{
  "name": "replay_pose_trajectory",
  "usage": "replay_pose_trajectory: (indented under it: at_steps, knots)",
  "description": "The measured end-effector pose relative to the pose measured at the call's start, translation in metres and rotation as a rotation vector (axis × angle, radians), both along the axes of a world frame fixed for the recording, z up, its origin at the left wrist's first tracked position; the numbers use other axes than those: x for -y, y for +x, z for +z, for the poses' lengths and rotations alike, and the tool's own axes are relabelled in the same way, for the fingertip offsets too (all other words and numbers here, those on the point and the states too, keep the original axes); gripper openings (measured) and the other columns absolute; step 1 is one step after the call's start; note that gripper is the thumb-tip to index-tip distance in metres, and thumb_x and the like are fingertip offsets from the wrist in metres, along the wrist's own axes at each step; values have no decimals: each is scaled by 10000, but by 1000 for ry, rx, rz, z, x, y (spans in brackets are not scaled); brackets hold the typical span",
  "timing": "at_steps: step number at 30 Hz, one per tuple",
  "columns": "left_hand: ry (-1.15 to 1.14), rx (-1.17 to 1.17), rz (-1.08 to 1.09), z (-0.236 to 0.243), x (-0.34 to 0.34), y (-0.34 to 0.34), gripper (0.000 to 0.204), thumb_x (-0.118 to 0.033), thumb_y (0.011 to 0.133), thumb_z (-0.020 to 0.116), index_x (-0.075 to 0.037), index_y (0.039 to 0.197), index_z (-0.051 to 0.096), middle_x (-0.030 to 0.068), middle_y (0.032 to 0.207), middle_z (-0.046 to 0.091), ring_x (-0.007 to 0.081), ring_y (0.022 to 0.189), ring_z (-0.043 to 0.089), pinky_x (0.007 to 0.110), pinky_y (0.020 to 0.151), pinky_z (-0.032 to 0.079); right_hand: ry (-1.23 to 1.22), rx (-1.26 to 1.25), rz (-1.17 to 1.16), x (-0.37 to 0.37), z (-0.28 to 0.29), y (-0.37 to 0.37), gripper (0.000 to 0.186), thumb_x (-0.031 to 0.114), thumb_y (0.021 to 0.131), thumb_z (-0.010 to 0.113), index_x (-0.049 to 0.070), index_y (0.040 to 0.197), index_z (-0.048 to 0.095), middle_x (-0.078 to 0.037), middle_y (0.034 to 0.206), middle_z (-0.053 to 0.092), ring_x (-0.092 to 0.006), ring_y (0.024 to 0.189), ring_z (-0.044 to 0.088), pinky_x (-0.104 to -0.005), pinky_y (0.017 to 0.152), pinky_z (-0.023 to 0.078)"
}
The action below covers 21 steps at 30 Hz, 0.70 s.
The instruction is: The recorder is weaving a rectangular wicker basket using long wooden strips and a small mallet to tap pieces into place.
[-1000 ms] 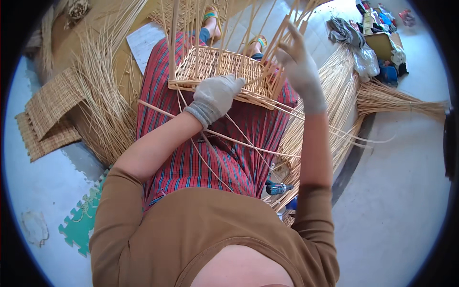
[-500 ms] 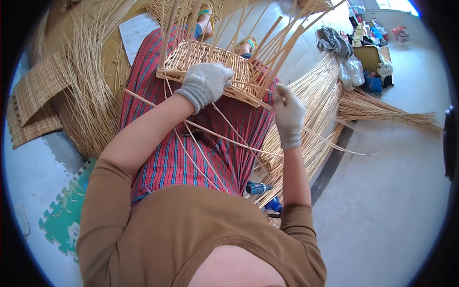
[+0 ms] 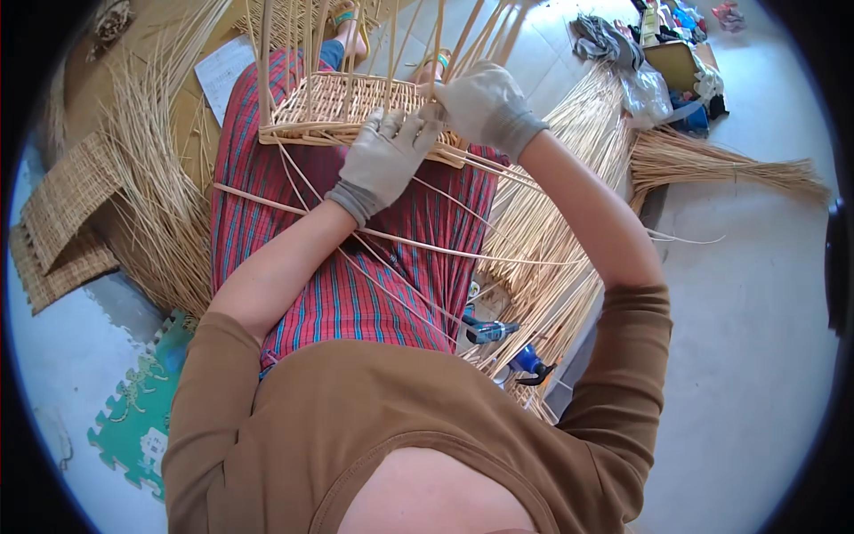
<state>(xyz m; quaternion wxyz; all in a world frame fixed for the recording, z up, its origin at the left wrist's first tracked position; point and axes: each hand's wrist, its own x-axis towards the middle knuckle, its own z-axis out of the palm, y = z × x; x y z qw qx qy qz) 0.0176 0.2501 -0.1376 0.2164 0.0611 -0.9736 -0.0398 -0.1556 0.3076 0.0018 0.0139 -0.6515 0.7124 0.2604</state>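
Observation:
A partly woven wicker basket (image 3: 334, 100) with tall upright stakes lies across my lap on a red plaid cloth (image 3: 334, 311). My left hand (image 3: 382, 165), in a pale knit glove, curls its fingers over the basket's near edge. Beside it my right hand (image 3: 487, 105), also gloved, is closed at the near right part of the basket, among the stakes. Its fingertips pinch a wicker strand, mostly hidden by the glove. Long loose strands (image 3: 463, 253) trail from the basket across my lap and out to the right.
Bundles of wicker (image 3: 560, 187) lie on the floor at right, and more loose wicker (image 3: 160, 178) at left. Woven panels (image 3: 71, 205), a paper sheet (image 3: 222, 76), a green foam mat (image 3: 133, 418), a blue tool (image 3: 489, 331) and a blue bottle (image 3: 529, 360) lie around. A cardboard box (image 3: 672, 67) stands far right.
My right hand has moved up and left from beside the basket to its near edge, next to my left hand. The left hand's fingers have loosened and straightened somewhat. The view has shifted slightly.

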Motion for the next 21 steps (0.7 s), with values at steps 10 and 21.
replay_pose_trajectory:
  at_steps: [10,21]
  knots:
    - [232,-130,-147,4,15,3,292,-117,887,619,-179,1165,682,37,981,659,276,887,700,420,778,529,33,-57,-366,8,2,27,725,719,1024,457,97,984,827,-89,954,798,-244,908,789,-405,761,586]
    - [372,-75,-94,20,19,1,319,-132,952,634,-211,1254,699,12,979,729,259,874,720,403,746,568,-706,1360,-1395,-107,-14,66,257,169,1036,684,-13,1219,677,-84,892,719,-133,801,726,-310,705,600]
